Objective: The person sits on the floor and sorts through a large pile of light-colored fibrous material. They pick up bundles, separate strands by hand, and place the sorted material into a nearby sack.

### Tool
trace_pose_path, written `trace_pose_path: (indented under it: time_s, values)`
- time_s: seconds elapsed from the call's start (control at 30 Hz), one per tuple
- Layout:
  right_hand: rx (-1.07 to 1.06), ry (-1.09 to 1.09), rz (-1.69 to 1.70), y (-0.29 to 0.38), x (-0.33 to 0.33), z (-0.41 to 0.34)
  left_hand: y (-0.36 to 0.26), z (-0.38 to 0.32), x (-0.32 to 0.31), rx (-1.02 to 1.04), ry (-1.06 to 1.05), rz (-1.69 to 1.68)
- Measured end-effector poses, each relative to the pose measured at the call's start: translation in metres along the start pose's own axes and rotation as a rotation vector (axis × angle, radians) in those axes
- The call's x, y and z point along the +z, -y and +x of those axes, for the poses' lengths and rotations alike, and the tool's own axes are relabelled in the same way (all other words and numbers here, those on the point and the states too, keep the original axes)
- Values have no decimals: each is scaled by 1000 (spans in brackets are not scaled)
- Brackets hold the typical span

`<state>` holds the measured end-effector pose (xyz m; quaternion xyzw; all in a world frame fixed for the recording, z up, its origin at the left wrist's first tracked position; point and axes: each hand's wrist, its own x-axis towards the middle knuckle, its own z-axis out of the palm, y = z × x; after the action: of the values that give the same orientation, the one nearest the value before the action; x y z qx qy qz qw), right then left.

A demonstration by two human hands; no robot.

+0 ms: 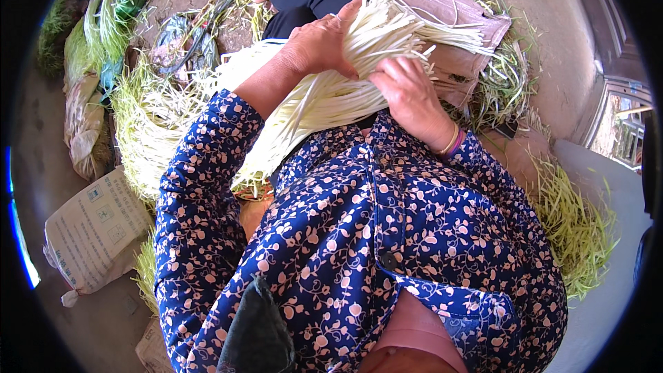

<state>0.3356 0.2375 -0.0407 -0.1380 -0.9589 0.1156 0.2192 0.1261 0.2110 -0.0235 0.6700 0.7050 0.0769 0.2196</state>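
Note:
A thick bundle of pale yellow-white stalks point(311, 106) lies across my lap, its cut-looking ends toward the upper right. My left hand point(323, 41) rests over the bundle with thumb and fingers spread around its top. Close by on the right, my right hand point(406, 90) touches the stalk ends with bent fingers; whether it grips any of them is hidden. Bands circle the right wrist. More such stalks point(456, 33) lie loose on a brownish woven sack point(466, 65) just beyond the hands.
A large heap of pale stalks point(155, 129) spreads at the left, beside a printed woven sack point(98, 228). Green-topped bundles point(111, 20) lie at the upper left. Leafy green stalks point(575, 233) sit at the right. Trimmings point(507, 83) litter the floor around the brownish sack.

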Motion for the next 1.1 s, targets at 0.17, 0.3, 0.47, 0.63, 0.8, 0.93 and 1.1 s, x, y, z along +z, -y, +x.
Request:
trace_pose_path:
  time_s: [0.17,0.3,0.47,0.63,0.8,0.93,1.1]
  values:
    - [5,24,185,-8,7,-7,16,12,-3,-19,66,-102]
    - [60,39,116,-11,12,4,20,14,-3,27,29,-136]
    - [107,35,179,-13,16,9,1,-1,-4,-21,-6,-14]
    - [227,32,250,-5,10,17,9,4,2,-57,10,-65]
    - [146,-26,58,-2,9,16,11,5,-5,-51,2,-78]
    - [196,54,90,-2,9,19,-1,5,-18,-113,95,-60]
    - [150,178,124,-1,12,30,6,6,-12,-100,79,-65]
